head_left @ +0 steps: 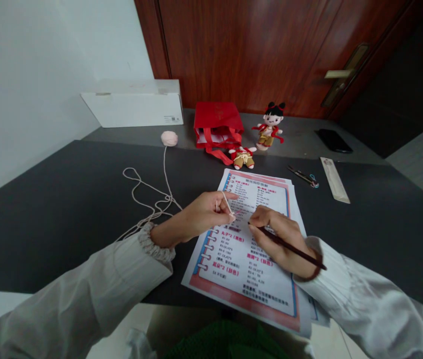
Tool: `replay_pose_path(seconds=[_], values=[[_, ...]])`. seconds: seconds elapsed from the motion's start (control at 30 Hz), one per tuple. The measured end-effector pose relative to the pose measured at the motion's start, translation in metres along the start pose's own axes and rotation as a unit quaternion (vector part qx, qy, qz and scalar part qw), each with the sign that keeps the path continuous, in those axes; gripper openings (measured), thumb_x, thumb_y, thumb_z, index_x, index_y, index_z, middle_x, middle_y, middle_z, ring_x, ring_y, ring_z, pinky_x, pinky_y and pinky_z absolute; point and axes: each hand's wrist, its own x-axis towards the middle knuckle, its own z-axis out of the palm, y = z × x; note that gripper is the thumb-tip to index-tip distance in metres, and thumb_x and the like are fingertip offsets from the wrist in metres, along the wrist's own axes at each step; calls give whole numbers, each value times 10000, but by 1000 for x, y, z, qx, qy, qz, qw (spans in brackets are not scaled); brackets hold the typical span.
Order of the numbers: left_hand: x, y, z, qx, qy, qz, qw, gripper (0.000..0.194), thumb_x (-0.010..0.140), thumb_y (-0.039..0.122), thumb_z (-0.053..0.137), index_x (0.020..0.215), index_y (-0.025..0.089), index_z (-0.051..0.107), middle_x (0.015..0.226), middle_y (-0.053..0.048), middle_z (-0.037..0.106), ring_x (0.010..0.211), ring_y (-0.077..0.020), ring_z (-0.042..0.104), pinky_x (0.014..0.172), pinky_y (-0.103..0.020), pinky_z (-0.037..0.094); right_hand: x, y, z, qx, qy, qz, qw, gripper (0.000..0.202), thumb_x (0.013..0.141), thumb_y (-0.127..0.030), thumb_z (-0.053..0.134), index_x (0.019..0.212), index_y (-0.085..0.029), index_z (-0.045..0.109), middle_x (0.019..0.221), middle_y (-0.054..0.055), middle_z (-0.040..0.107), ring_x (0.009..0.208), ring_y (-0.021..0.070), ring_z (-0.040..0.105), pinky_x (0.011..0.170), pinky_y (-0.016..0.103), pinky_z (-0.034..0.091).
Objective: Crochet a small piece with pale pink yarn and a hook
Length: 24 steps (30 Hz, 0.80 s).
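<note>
My left hand (204, 215) is closed in a pinch on pale pink yarn (227, 203), with a strand looped over its stretched index finger. A small bit of the yarn sits at the thumb tip. My right hand (281, 239) grips a slim dark red-brown pencil (290, 245) in a writing hold, its dark tip just right of the left fingertips. Both hands are over printed pattern sheets (230, 279) covered in Chinese text and row numbers. From the left hand, loose yarn trails over the dark table to a small yarn ball (169, 138).
Behind the sheets are a red gift bag (219, 117), a headless crocheted doll body (243, 158) and a complete crocheted doll (269, 127). Small scissors (303, 175), a narrow white packet (334, 180) and a black phone (333, 140) lie right. A white box (136, 107) stands back left.
</note>
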Motion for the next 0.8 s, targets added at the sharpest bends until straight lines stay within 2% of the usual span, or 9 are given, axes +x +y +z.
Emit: replay_pose_path(seconds=[0.07, 0.13, 0.2, 0.3, 0.4, 0.47, 0.57, 0.67, 0.8], values=[[0, 0, 1, 40, 15, 10, 999, 397, 708, 118, 662, 1102, 105, 619, 666, 16, 570, 647, -125, 538, 680, -292, 415, -1, 2, 3, 27, 33, 79, 996, 122, 883, -167, 544, 780, -227, 521, 684, -9, 566, 602, 136, 520, 541, 263, 418], [-1, 0, 1, 95, 36, 19, 995, 515, 711, 115, 645, 1220, 110, 570, 662, 20, 580, 639, -131, 540, 655, -285, 421, -2, 3, 6, 42, 56, 122, 990, 121, 887, -192, 554, 775, -225, 523, 679, -15, 558, 588, 130, 505, 524, 254, 403], [-2, 0, 2, 132, 54, 28, 989, 555, 715, 103, 621, 1265, 118, 549, 669, 14, 589, 645, -136, 546, 640, -279, 422, -3, 3, 7, 34, 41, 89, 995, 114, 888, -178, 547, 786, -226, 526, 706, -6, 573, 623, 138, 530, 561, 267, 424], [-3, 1, 3, 115, 64, 33, 991, 544, 711, 109, 619, 1251, 111, 554, 676, 13, 582, 654, -134, 545, 630, -273, 422, -4, 4, 9, 16, 26, 15, 999, 109, 881, -139, 542, 826, -233, 532, 767, 13, 598, 698, 157, 572, 628, 295, 453], [-3, 3, 3, 61, 50, 14, 997, 481, 705, 141, 640, 1178, 80, 579, 694, 6, 577, 654, -127, 526, 624, -275, 418, -5, 7, 10, 26, 54, 17, 998, 113, 880, -134, 553, 865, -244, 534, 784, 13, 594, 706, 159, 575, 626, 295, 456], [-3, 4, 3, 42, 41, 2, 998, 451, 703, 149, 643, 1144, 66, 588, 701, 3, 572, 653, -123, 514, 620, -275, 410, -6, 8, 10, 24, 45, 4, 999, 122, 880, -125, 551, 873, -246, 536, 801, 15, 598, 722, 159, 578, 636, 295, 460], [-3, 6, 4, 44, 46, 6, 998, 510, 701, 143, 646, 1199, 71, 560, 707, 7, 568, 668, -129, 520, 623, -276, 403, -6, 9, 10, 19, 22, -19, 999, 133, 880, -111, 544, 864, -243, 543, 817, 19, 607, 741, 160, 582, 649, 296, 464], [-4, 6, 4, 39, 54, 6, 998, 529, 705, 145, 653, 1221, 86, 554, 689, 20, 556, 648, -121, 506, 620, -275, 389, -5, 9, 10, 41, 55, 15, 998, 124, 884, -119, 549, 878, -243, 545, 812, 19, 604, 727, 157, 577, 641, 296, 470], [-4, 6, 4, -16, 39, -7, 999, 345, 692, 161, 671, 1027, 83, 641, 702, 3, 563, 661, -119, 506, 654, -294, 393, -3, 9, 7, 39, 25, -54, 997, 141, 872, -93, 546, 881, -233, 555, 819, 32, 609, 735, 164, 584, 629, 306, 480]])
